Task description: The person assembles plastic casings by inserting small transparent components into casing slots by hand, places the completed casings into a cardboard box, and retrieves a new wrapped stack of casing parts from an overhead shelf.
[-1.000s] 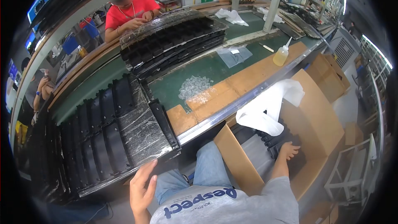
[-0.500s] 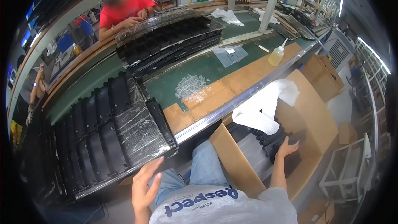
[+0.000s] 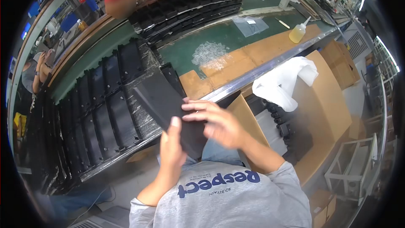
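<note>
A dark black plastic panel (image 3: 159, 95) is tilted in front of my body, above the near table edge. My left hand (image 3: 172, 154) grips its near side, thumb pointing up. From the other side, my right hand (image 3: 221, 122) holds the panel with its fingers across it; motion blurs this hand. To the left, rows of similar black parts (image 3: 114, 109) lie on a board wrapped in shiny film (image 3: 147, 124). The open cardboard box (image 3: 327, 114) on my right contains more black parts (image 3: 284, 128), and a white sheet (image 3: 282, 84) hangs over its edge.
Small clear pieces (image 3: 211, 55) are heaped across the green tabletop (image 3: 181, 52) and a cardboard strip (image 3: 249, 57). Beyond them are a bottle of yellow liquid (image 3: 298, 33), a plastic bag (image 3: 249, 26) and stacked black trays (image 3: 190, 8). A person in red (image 3: 120, 0) sits across the table.
My right hand has come out of the box to the front of my body. A black panel is now between my hands, and my left hand has moved right onto it. The view has tilted down.
</note>
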Tool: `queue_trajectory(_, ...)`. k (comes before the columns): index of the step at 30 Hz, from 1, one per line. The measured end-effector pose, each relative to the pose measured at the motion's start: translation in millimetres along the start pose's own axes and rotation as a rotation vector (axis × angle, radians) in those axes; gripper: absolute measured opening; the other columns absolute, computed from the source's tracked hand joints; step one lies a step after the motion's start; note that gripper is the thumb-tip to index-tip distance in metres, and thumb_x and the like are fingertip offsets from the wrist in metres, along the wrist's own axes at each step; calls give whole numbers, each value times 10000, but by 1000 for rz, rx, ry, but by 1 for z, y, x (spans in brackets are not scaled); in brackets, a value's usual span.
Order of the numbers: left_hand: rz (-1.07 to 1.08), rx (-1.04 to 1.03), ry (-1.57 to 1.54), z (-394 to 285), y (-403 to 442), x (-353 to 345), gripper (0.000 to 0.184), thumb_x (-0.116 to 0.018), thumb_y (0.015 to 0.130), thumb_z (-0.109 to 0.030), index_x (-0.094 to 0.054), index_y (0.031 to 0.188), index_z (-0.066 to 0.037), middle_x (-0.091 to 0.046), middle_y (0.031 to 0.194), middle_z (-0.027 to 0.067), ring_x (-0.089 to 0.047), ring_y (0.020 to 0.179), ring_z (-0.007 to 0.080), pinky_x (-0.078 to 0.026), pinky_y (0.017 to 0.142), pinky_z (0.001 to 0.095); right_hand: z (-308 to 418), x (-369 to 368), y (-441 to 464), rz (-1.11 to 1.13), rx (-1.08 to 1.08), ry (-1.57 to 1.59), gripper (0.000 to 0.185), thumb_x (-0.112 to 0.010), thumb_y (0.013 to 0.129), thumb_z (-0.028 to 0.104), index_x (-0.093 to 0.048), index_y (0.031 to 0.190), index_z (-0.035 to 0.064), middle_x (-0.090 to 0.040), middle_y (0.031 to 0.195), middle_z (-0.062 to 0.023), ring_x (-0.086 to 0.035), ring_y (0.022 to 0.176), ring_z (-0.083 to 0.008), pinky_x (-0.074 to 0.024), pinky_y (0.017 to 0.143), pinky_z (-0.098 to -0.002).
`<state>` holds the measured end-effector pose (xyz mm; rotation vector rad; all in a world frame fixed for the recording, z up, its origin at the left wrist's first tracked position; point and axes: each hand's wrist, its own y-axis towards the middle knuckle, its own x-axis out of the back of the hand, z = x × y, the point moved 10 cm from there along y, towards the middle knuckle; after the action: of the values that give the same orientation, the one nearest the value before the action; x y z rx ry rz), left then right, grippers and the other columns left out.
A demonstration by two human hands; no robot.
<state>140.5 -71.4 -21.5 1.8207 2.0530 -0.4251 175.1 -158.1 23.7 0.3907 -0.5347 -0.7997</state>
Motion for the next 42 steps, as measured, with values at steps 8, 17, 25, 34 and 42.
queue_trajectory(8, -29, -241, -146, -52, -11, 27, 630, -233, 929, -491, -255, 1346, -19, -337, 1316, 229, -500, 1056, 293, -529, 738, 424, -181, 62, 31, -392, -433, -501, 184, -646, 750, 135, -647, 896, 23, -613, 917, -177, -603, 743, -302, -484, 688, -387)
queue_trajectory(17, -92, -312, -146, -67, -20, 55, 633, -229, 925, -502, -251, 1351, -34, -341, 1309, 232, -503, 1044, 314, -534, 718, 426, -185, 53, 46, -435, -431, -909, 173, -683, 708, 145, -628, 787, 1, -618, 769, -162, -592, 745, -323, -469, 702, -408)
queue_trajectory(25, -156, -268, -329, -70, -17, 70, 661, -228, 913, -545, -264, 1349, -49, -358, 1308, 212, -500, 1058, 316, -531, 721, 439, -173, 62, 27, -455, -502, -449, 182, -651, 781, 123, -617, 893, -16, -650, 811, -131, -636, 749, -189, -498, 678, -290)
queue_trajectory(34, -45, -286, -361, -67, -15, 60, 659, -231, 926, -516, -277, 1321, 9, -359, 1320, 182, -521, 1049, 270, -510, 799, 382, -2, -33, 53, -99, -390, 363, 181, -606, 803, 10, -645, 976, -26, -638, 895, -94, -613, 779, -124, -495, 676, -213)
queue_trajectory(42, 60, -49, 14, -38, -32, 41, 673, -372, 898, -520, -327, 1297, 21, -476, 1208, 173, -540, 1015, 239, -489, 804, 328, 32, -38, 75, -122, -296, 338, 168, -605, 781, -51, -648, 943, -44, -616, 869, -107, -639, 769, -173, -512, 626, -221)
